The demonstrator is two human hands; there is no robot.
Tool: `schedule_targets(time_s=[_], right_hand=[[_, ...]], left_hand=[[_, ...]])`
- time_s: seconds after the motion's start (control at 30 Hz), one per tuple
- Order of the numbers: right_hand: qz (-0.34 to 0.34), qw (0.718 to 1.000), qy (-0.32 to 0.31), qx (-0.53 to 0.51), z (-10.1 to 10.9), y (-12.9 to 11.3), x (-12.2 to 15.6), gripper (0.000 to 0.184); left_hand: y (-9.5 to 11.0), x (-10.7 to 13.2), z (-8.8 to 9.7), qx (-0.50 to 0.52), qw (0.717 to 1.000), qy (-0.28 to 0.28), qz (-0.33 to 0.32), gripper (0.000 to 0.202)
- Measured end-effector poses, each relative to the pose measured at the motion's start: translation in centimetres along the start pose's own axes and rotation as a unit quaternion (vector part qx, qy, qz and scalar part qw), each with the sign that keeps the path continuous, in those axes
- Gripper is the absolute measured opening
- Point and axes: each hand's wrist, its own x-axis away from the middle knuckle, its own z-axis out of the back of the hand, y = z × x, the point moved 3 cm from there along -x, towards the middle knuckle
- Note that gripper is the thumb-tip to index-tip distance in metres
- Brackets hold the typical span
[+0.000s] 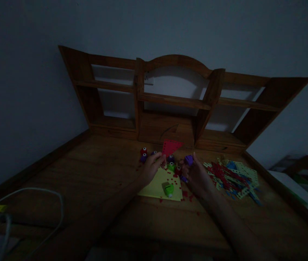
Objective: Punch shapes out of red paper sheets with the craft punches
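Note:
My right hand [197,175] holds up a small purple toy piece [189,159] between thumb and fingers. To its left, my left hand [152,167] has its fingertips pinched together; whatever is in them is too small and dark to make out. Below both hands lies a yellow sheet [154,186], strewn with tiny red bits [175,176]. A green toy piece [169,190] with a dark slot rests near its front edge. Another green piece with an eye [171,166] and a dark red one [178,170] sit between the hands. A red perforated triangular plate [171,146] is behind them.
Red and purple eyed pieces [143,154] stand left of the triangle. A pile of red, blue and pale green perforated strips [228,177] lies at the right. Wooden shelving [167,127] borders the desk's back. A white cable [42,189] loops at the left front.

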Motion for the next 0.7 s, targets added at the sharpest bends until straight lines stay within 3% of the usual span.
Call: schedule_targets(time_s=[0.37,0.47,0.53,0.6,0.7], right_hand=[[-0.027,0.999,-0.018,-0.010,-0.3,-0.3,0.1,0.049],[-0.012,0.999,-0.020,0.035,-0.6,-0.1,0.3,0.051],[0.031,0.992,0.000,0.123,-0.7,-0.1,0.5,0.048],[0.091,0.958,0.021,0.270,-0.8,0.0,0.8,0.041],[0.179,0.840,0.017,0.511,-1.4,0.2,1.4,0.042]], left_hand=[[-0.7,-0.1,0.0,0.022,1.000,0.002,0.013,0.045],[-0.8,-0.1,0.0,0.022,1.000,0.004,0.012,0.045],[-0.8,-0.1,0.0,0.026,1.000,0.005,0.014,0.045],[-0.8,-0.1,0.1,0.030,0.999,0.007,0.018,0.046],[-0.7,-0.1,0.2,0.035,0.999,0.014,0.016,0.047]])
